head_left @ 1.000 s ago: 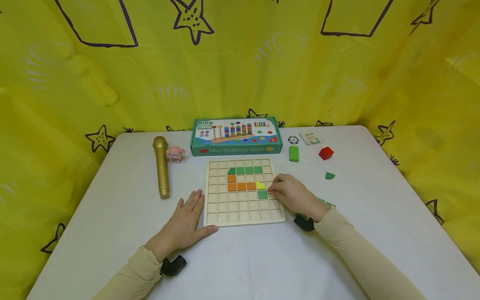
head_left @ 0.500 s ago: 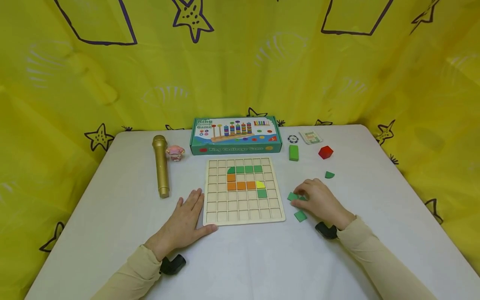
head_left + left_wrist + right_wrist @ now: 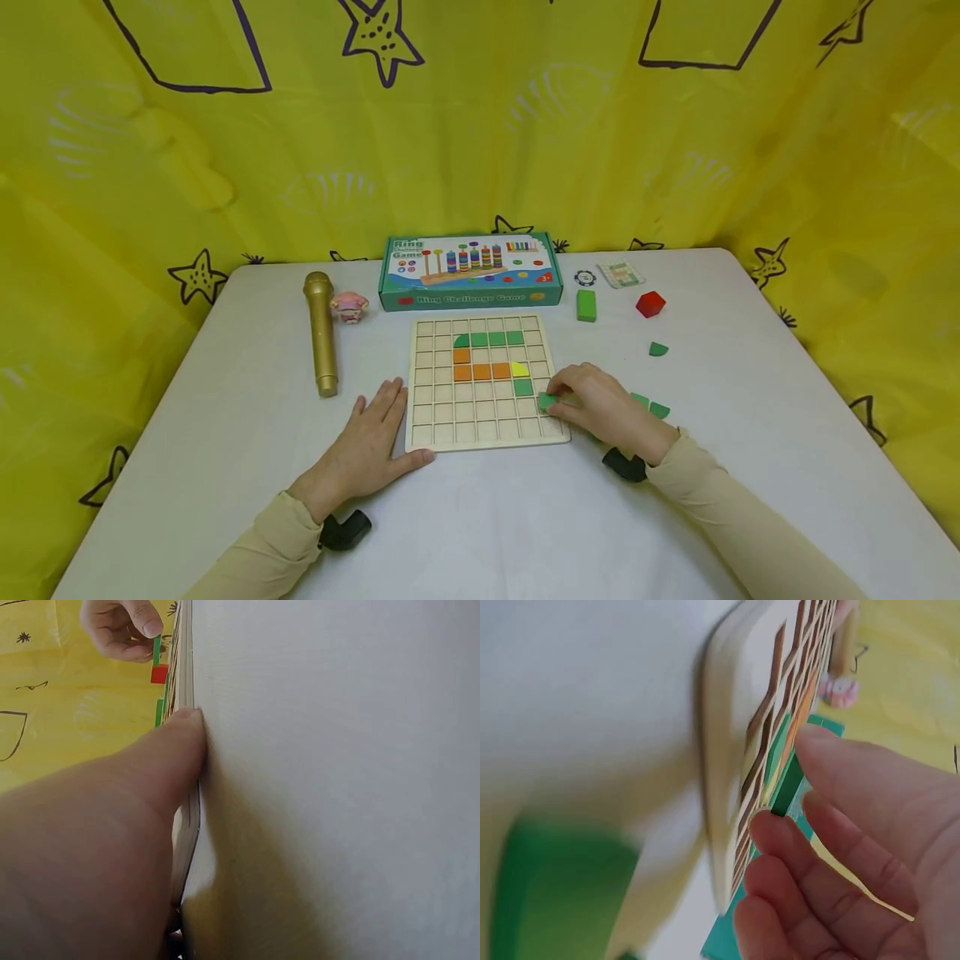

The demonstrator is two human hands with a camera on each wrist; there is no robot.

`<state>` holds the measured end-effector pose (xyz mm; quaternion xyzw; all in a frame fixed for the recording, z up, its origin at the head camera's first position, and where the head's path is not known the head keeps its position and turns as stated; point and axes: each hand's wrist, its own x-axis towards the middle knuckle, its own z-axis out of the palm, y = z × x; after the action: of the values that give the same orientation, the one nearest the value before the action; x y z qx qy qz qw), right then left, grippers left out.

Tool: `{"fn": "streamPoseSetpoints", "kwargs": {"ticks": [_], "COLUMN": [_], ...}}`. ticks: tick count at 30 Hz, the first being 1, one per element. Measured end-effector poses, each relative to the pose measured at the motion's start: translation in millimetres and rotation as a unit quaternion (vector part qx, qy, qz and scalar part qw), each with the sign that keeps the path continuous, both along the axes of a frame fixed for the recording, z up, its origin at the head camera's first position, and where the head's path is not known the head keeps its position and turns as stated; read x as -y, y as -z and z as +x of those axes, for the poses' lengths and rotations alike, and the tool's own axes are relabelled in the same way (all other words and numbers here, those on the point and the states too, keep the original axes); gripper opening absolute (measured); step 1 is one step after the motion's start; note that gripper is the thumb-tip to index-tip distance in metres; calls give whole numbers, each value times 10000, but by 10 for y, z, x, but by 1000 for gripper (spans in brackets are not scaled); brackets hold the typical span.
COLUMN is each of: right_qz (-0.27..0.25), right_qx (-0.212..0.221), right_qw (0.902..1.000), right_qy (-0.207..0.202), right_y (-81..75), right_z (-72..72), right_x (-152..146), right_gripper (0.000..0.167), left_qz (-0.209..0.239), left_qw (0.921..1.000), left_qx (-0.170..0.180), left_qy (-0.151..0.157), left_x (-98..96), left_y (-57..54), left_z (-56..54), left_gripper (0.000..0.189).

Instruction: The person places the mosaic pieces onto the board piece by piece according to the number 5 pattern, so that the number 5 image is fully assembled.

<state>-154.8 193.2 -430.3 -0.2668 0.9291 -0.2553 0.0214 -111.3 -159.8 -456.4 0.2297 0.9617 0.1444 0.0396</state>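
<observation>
White desk (image 3: 480, 517), yellow curtain (image 3: 480, 150): just brought green square tile (image 3: 547, 402) over right side of wooden grid board (image 3: 465, 410), apparently unseated; pinching it with right hand (image 3: 600, 406), resting left hand (image 3: 363, 454), thumb spread, opposite.

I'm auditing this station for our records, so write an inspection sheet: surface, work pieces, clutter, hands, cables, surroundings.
Surface: white-covered table.
Job's things: grid board, with green tiles, orange tiles and a yellow tile set in it; loose green pieces to its right.
Clutter: gold microphone, pink figurine, game box, green block, red block, chip, patterned card.
Hands: left hand rests at the board's left edge; right hand pinches another green tile over the board's right side.
Cables: nothing seen.
Surroundings: yellow curtain with star drawings.
</observation>
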Motion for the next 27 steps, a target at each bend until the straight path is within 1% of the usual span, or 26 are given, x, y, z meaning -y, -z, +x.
{"fn": "streamPoseSetpoints", "kwargs": {"ticks": [3, 7, 14, 17, 20, 22, 24, 27], "right_qz": [80, 144, 282, 270, 183, 129, 104, 124], "right_qx": [-179, -331, -698, -730, -698, -693, -765, -871], "right_qw": [9995, 9982, 9953, 9947, 9946, 9949, 9952, 9960], "right_qy": [-266, -481, -614, -670, -750, -719, -593, -141], "right_y": [5, 24, 65, 59, 44, 28, 19, 2], "right_z": [-9, -17, 1, 18, 33, 45, 52, 60], "right_x": [111, 209, 273, 258, 199, 127, 26, -156], "right_gripper": [15, 14, 8, 6, 6, 9, 12, 16], "left_qz": [-6, -21, -22, -24, -13, 1, -8, -35], "left_qw": [10000, 10000, 10000, 10000, 10000, 10000, 10000, 10000], "left_qx": [-2, 10, 10, -5, 32, 63, 67, 23], "left_qy": [-6, -10, -22, -39, -44, -35, -30, -20], "left_x": [-5, -9, -13, -13, -11, -9, -7, -3], "left_y": [-2, 3, -3, -4, -4, -3, -4, -7], "left_z": [1, 1, 4, 5, 9, 10, 10, 5], "left_gripper": [100, 101, 101, 101, 101, 101, 101, 101]}}
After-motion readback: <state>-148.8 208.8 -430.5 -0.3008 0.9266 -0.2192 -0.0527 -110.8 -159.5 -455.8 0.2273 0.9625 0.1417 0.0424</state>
